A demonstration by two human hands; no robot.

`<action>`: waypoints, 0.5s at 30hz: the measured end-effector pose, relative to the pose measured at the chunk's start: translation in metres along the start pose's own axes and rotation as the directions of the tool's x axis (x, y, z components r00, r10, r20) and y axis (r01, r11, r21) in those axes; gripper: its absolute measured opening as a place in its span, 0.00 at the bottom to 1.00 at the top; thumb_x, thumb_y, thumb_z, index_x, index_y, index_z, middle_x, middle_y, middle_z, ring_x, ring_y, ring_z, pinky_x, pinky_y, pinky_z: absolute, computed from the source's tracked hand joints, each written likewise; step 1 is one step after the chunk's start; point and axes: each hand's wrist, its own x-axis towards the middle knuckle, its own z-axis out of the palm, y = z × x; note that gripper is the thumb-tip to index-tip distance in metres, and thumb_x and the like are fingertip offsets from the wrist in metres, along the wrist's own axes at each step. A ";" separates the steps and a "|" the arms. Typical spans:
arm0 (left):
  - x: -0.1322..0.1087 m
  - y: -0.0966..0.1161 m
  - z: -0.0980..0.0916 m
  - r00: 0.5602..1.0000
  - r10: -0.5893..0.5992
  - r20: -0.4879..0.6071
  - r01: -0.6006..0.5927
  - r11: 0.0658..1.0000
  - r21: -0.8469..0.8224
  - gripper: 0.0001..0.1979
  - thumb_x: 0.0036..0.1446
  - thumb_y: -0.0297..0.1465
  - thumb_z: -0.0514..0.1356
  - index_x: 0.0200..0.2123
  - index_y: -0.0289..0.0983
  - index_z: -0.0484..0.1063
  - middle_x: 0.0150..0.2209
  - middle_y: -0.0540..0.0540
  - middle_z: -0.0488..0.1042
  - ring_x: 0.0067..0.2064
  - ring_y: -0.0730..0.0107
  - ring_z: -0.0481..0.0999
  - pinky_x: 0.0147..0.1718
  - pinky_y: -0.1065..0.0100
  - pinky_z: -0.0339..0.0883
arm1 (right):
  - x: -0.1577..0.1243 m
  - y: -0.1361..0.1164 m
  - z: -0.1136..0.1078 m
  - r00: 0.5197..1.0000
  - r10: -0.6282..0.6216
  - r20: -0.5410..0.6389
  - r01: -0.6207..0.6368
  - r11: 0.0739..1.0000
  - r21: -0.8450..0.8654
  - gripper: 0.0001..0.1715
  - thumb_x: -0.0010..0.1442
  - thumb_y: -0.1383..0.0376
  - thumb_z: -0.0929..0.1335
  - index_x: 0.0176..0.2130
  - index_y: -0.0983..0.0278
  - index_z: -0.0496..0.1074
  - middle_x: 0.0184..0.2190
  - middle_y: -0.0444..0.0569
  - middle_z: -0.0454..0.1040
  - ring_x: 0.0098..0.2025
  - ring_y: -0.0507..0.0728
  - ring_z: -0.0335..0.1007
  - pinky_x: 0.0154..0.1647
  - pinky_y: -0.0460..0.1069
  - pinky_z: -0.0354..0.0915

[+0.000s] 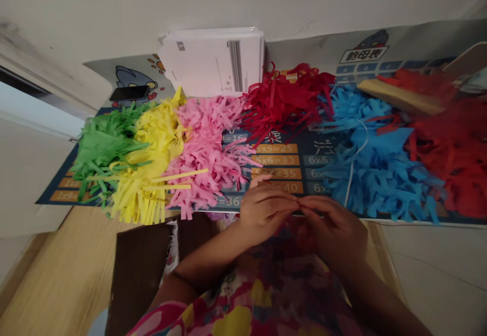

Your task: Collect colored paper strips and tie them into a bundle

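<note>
The left hand (262, 211) and right hand (335, 232) pinch something too small to make out at the mat's (308, 148) near edge, fingertips meeting, with paper strips (205, 158) heaped by colour, seemingly to keep each within reach.

The fingers (281, 204) of the left hand (264, 213) and the right hand (333, 229) are brought together at the tips, and anything held between them is too small to be made out. Just beyond them, a multiplication-table mat (277, 160) is covered with heaps of fringed paper: green strips (102, 148), yellow strips (148, 168), pink strips (205, 158), red strips (285, 100) and blue strips (369, 163). A stack of white papers (213, 62) and a black phone (129, 93) are placed behind them.
</note>
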 end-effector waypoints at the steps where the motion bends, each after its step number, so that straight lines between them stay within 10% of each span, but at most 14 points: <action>1: 0.001 0.001 0.000 1.000 0.005 0.002 -0.005 1.000 0.010 0.04 0.60 0.26 0.63 0.36 0.40 0.76 0.35 0.49 0.83 0.37 0.72 0.82 0.56 0.60 0.67 | -0.001 0.001 0.000 1.000 -0.015 -0.012 0.015 1.000 -0.013 0.07 0.62 0.65 0.70 0.40 0.53 0.78 0.38 0.45 0.80 0.41 0.58 0.76 0.42 0.52 0.71; 10: 0.002 -0.006 0.007 0.990 -0.077 0.119 0.073 0.997 0.034 0.03 0.59 0.25 0.62 0.36 0.37 0.72 0.35 0.45 0.82 0.40 0.67 0.81 0.49 0.60 0.71 | 0.005 -0.002 0.004 0.996 -0.082 0.023 0.083 0.993 -0.083 0.07 0.62 0.66 0.68 0.37 0.55 0.77 0.35 0.45 0.81 0.37 0.57 0.77 0.38 0.51 0.71; 15: 0.002 -0.015 0.003 0.975 -0.180 0.127 0.179 0.984 0.025 0.01 0.59 0.27 0.64 0.34 0.37 0.74 0.33 0.46 0.81 0.38 0.67 0.81 0.37 0.69 0.73 | 0.050 0.004 -0.034 0.989 -0.141 0.040 0.146 0.951 -0.273 0.07 0.64 0.59 0.68 0.39 0.55 0.77 0.38 0.47 0.81 0.40 0.58 0.76 0.42 0.53 0.70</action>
